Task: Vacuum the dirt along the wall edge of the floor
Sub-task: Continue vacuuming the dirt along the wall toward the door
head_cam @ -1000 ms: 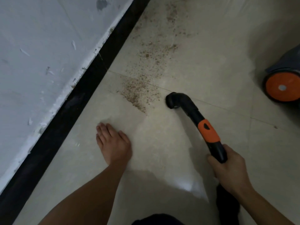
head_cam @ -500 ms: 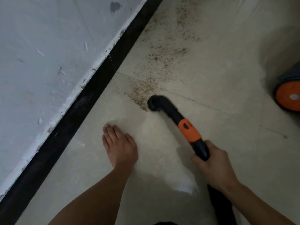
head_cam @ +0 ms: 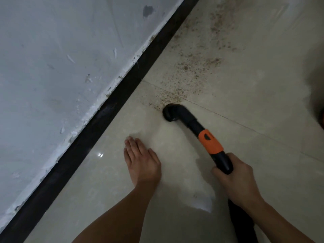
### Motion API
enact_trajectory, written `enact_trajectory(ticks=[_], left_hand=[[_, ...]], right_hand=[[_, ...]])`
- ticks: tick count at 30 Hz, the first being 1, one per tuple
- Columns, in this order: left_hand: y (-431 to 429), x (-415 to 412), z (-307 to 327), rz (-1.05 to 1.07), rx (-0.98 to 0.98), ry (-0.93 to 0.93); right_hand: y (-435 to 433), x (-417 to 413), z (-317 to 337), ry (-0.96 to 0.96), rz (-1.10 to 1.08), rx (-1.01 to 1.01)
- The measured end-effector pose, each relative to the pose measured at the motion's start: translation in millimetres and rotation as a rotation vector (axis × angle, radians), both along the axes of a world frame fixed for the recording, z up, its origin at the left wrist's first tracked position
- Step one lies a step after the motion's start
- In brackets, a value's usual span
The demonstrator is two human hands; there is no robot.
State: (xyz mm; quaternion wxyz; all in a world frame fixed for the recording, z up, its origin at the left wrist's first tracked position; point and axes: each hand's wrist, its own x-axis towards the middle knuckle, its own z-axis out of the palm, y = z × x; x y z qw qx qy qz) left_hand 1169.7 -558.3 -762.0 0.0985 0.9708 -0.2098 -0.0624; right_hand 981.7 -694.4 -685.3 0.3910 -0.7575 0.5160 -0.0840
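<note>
You see a pale beige glossy floor [head_cam: 245, 155] speckled with brown dirt [head_cam: 192, 71], a black skirting strip [head_cam: 105, 113], a grey-white scuffed wall [head_cam: 61, 58], and a black vacuum hose [head_cam: 185, 118] banded with an orange collar [head_cam: 211, 141].

A scuffed white wall [head_cam: 61, 67] fills the left side. A black strip [head_cam: 98, 123] runs along its bottom. The floor [head_cam: 254, 95] has big shiny beige tiles with thin lines between them. The light is dim.

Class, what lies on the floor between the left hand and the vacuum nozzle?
Head view: only bare, clean tile between the left hand and the vacuum nozzle.
</note>
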Motion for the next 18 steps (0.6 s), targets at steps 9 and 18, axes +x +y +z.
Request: enact_trajectory(ticks=[9,18], left_hand=[[-0.2,0.6,1.0,0.006,-0.008,0.032],[0.4,1.6,1.0,-0.007,-0.029,0.044]], right_hand=[[-0.3,36.7,-3.9,-0.032,0.109,0.009],[-23.4,86.7,-2.4,-0.034,0.034,-0.063]])
